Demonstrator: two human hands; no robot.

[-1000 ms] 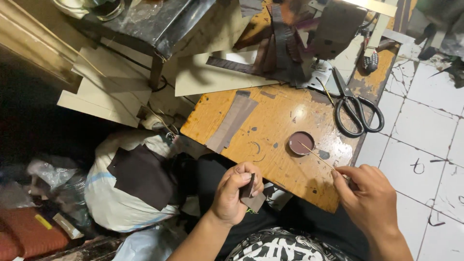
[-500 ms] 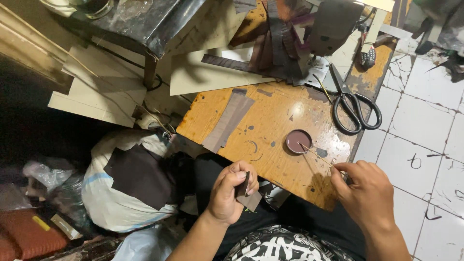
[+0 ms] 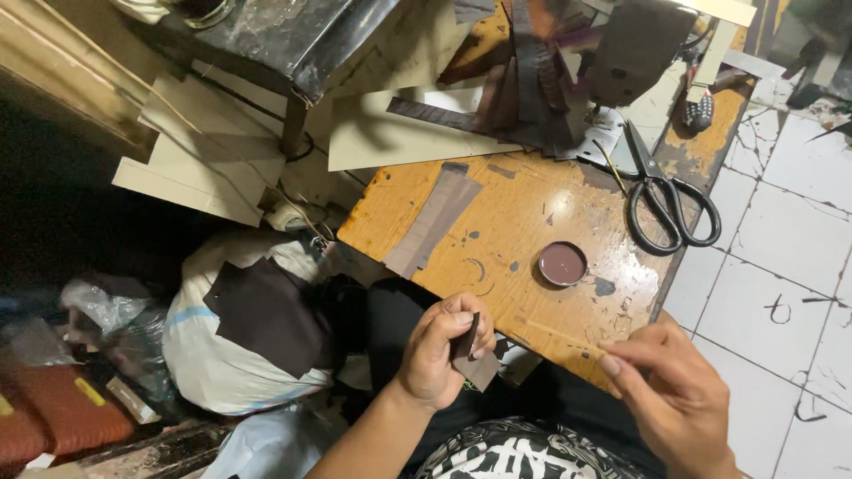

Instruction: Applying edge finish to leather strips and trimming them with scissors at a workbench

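Curled tight, my left hand grips a small dark leather piece, thumb and fingers pinching it so one end stands up past the knuckles and the other hangs below the fist. My right hand sits off to the right of that grip, fingers drawn together at the near edge of the wooden worktable; it seems to pinch a thin pale stick that lies along the table edge toward the left hand, though I cannot tell for certain how firmly it holds it.

Just beyond the grip and a little right, a small round tin with a brownish filling rests on the table. Farther out on the right, black-handled scissors lie with blades pointing away from me. Up and left of the tin, a grey strip of material lies slantwise on the wood. At the far end of the table stands a dark sewing machine with dark leather strips heaped beside it. Left of the grip, below table level, a white sack carries a dark brown scrap on top.
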